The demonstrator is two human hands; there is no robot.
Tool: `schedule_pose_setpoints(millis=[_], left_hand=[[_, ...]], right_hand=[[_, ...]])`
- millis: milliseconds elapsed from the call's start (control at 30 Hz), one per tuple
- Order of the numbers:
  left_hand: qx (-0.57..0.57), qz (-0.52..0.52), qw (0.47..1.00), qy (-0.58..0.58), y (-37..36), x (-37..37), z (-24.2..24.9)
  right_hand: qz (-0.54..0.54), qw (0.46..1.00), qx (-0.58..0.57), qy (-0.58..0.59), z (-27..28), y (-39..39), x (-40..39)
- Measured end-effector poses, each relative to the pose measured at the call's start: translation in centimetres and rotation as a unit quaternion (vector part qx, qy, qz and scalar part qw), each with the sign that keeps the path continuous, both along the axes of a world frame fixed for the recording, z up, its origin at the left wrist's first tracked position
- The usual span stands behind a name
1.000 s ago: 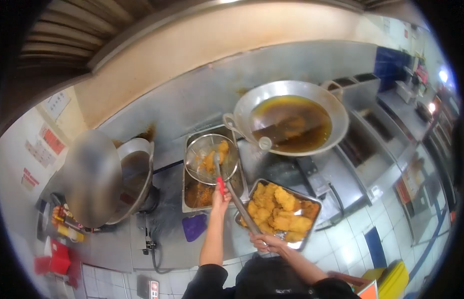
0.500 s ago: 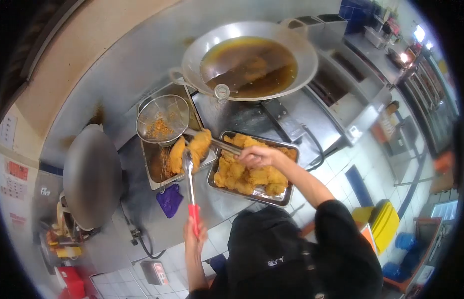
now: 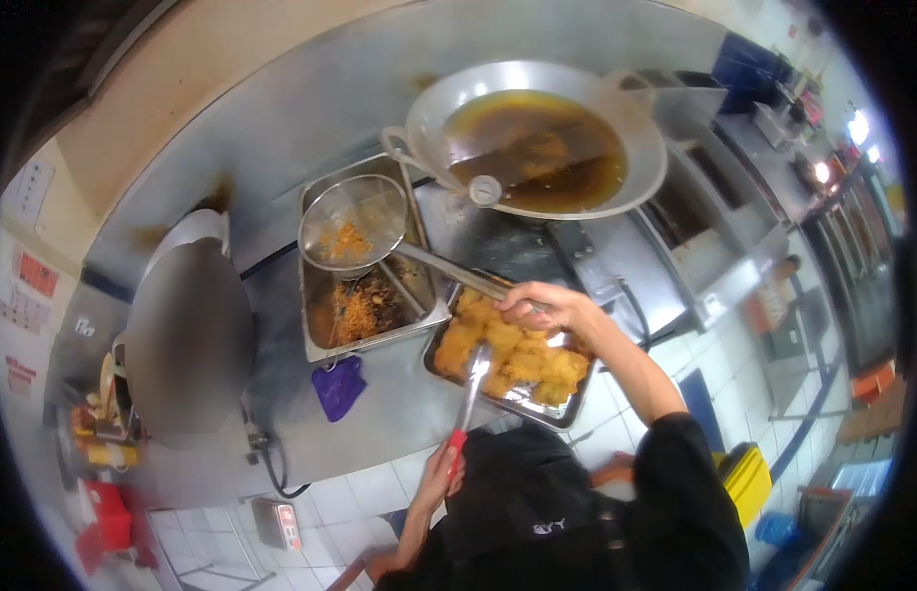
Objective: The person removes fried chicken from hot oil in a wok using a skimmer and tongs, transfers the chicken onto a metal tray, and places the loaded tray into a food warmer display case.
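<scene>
My left hand [image 3: 440, 477] is closed round the red grip of metal tongs [image 3: 469, 399], their tips among the golden fried pieces [image 3: 537, 362] on a metal tray [image 3: 550, 421]. What the tips pinch, if anything, I cannot make out. In my right hand [image 3: 540, 303] is the long handle of a mesh strainer [image 3: 352, 223], which has orange-brown crumbs in its bowl. Beneath the strainer sits a rectangular metal pan [image 3: 319, 352], also holding crumbs. The strainer's handle passes over the tray's far edge.
A large wok [image 3: 648, 167] of brown oil stands at the back, with a dial thermometer [image 3: 485, 190] at its near rim. A purple cloth [image 3: 338, 389] lies by the pan on the steel counter [image 3: 380, 414]. At far left is a blurred grey oval shape [image 3: 190, 340].
The tongs have moved from beside the strainer, where they held fried pieces, right and down to the tray. The strainer stays over the pan. The whole view has shifted slightly.
</scene>
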State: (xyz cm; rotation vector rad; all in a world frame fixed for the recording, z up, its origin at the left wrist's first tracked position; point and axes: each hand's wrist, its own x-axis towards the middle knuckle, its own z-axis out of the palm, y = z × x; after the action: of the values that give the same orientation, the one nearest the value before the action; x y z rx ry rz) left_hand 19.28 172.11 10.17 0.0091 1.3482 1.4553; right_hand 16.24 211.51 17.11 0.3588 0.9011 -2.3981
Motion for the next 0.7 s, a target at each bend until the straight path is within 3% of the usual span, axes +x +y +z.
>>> schedule_pose_setpoints(millis=[133, 167, 233, 300, 433, 500, 533, 567, 633, 700], left_hand=[[-0.011, 0.002, 0.996, -0.093, 0.2, -1.7, -3.5], [-0.003, 0.013, 0.997, -0.082, -0.6, -2.4, -1.9], [-0.044, -0.040, 0.993, -0.099, -2.6, -2.9, 2.0], [-0.100, -0.099, 0.987, -0.079, -5.1, -3.4, 3.6], [-0.092, -0.097, 0.991, -0.008, -7.0, -4.1, 10.2], [-0.111, -0.091, 0.980, 0.141, -7.9, -5.3, 13.3], [-0.104, -0.084, 0.980, 0.145, -7.8, -6.6, 13.6], [-0.147, -0.042, 0.953, 0.260, -7.6, -8.1, 13.5], [-0.171, 0.086, 0.882, 0.431, -5.8, -11.2, 11.5], [-0.144, 0.260, 0.806, 0.511, -0.5, -14.6, 6.6]], right_hand=[[-0.022, 0.999, 0.035, -0.034, -0.1, -1.9, 0.7], [-0.020, 0.999, 0.026, -0.043, -0.1, -2.9, 1.1], [-0.027, 0.991, 0.127, 0.011, -0.5, -4.9, 1.9], [-0.021, 0.993, 0.111, 0.027, -2.4, -6.3, 2.2], [-0.065, 0.991, 0.112, 0.026, -1.3, -9.7, 2.6], [-0.069, 0.979, 0.189, 0.011, -0.5, -11.2, 2.7], [-0.065, 0.978, 0.196, 0.017, -1.3, -12.0, 3.0], [-0.069, 0.968, 0.235, 0.048, -2.6, -13.0, 3.5], [-0.063, 0.955, 0.278, 0.086, -3.6, -14.8, 4.0], [-0.027, 0.889, 0.452, 0.068, -2.3, -16.9, 4.7]])
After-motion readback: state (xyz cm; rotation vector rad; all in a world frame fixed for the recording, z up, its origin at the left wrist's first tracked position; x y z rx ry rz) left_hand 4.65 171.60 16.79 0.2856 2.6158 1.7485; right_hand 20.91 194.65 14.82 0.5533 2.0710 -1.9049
